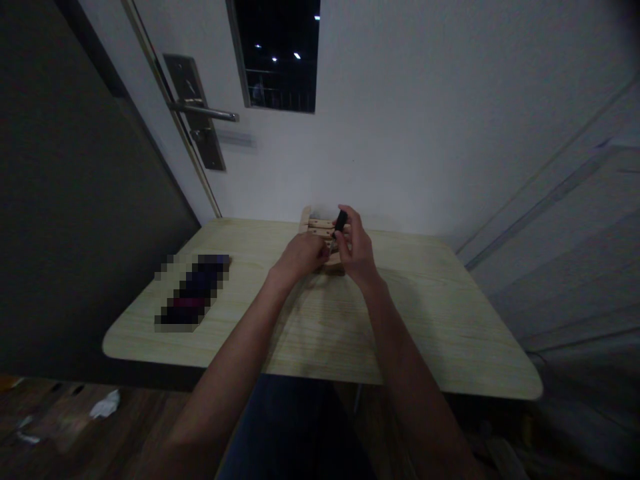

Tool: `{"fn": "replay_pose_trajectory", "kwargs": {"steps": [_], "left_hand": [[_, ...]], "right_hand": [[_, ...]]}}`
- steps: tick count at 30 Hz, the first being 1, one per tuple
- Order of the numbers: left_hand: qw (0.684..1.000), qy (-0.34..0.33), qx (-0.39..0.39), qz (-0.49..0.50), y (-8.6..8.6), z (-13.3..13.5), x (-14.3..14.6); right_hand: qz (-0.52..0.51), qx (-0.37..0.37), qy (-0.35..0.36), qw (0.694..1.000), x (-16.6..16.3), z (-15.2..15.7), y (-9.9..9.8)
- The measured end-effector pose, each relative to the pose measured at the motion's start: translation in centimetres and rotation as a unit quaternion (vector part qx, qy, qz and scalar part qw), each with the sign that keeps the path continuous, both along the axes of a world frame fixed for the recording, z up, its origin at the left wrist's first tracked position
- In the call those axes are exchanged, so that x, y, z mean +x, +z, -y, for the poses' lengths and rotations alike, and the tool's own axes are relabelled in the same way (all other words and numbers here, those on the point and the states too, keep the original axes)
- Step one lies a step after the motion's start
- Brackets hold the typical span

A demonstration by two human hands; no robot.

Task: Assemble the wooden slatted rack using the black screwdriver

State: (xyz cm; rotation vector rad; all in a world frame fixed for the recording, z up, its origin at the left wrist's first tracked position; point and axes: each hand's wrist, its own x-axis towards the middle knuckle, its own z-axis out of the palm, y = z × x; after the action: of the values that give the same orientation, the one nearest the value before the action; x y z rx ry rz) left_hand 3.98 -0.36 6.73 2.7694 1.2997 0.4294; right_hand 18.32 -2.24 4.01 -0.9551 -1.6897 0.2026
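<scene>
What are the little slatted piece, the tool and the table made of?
The slatted piece looks like pale bare wood: matt, with dark holes in its bars. The tool in the right hand has a black handle, probably plastic or rubber; its thin shaft is too small to judge. The table shows light wood grain, possibly a laminate print.

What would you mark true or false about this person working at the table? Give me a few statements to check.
1. The right hand holds a black-handled screwdriver. True.
2. The wooden assembly lies on the floor. False: it sits on the table, near its far edge by the wall.
3. The left hand is at the wooden assembly. True.
4. The door handle is to the right of the hands. False: it is up and to the left of them.
</scene>
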Motion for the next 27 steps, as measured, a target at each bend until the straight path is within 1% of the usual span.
{"fn": "replay_pose_trajectory", "kwargs": {"steps": [3, 8, 13, 15, 18, 20, 22, 25, 27], "left_hand": [[1.0, 0.004, -0.017, -0.009, 0.1, -0.1, 0.0], [1.0, -0.01, -0.013, 0.005, -0.1, -0.3, -0.1], [1.0, -0.016, -0.019, -0.007, 0.1, -0.1, -0.1], [0.999, -0.029, -0.012, 0.006, 0.0, -0.1, -0.3], [0.995, -0.072, 0.015, 0.066, -0.5, -0.5, -1.1], [0.99, -0.067, 0.021, 0.122, -0.8, -0.8, -1.8], [0.983, -0.047, 0.017, 0.176, -1.0, -1.1, -2.5], [0.973, -0.024, -0.012, 0.231, -1.4, -1.1, -3.3], [0.963, -0.023, -0.031, 0.267, -1.9, -1.0, -3.4]], "right_hand": [[-0.005, -0.002, -0.003, 1.0, 0.0, 0.1, 0.0], [-0.001, -0.001, -0.013, 1.0, 0.0, 0.1, 0.0], [0.008, 0.007, -0.018, 1.0, 0.0, 0.0, 0.1], [0.007, 0.007, -0.018, 1.0, 0.0, 0.0, 0.1], [0.005, 0.001, -0.011, 1.0, 0.0, 0.1, 0.1], [0.004, -0.003, -0.006, 1.0, -0.1, 0.2, 0.2], [0.0, -0.004, -0.005, 1.0, -0.1, 0.2, 0.2], [-0.007, -0.01, -0.004, 1.0, 0.0, 0.3, 0.1], [-0.007, -0.015, -0.006, 1.0, 0.1, 0.3, 0.1]]}}
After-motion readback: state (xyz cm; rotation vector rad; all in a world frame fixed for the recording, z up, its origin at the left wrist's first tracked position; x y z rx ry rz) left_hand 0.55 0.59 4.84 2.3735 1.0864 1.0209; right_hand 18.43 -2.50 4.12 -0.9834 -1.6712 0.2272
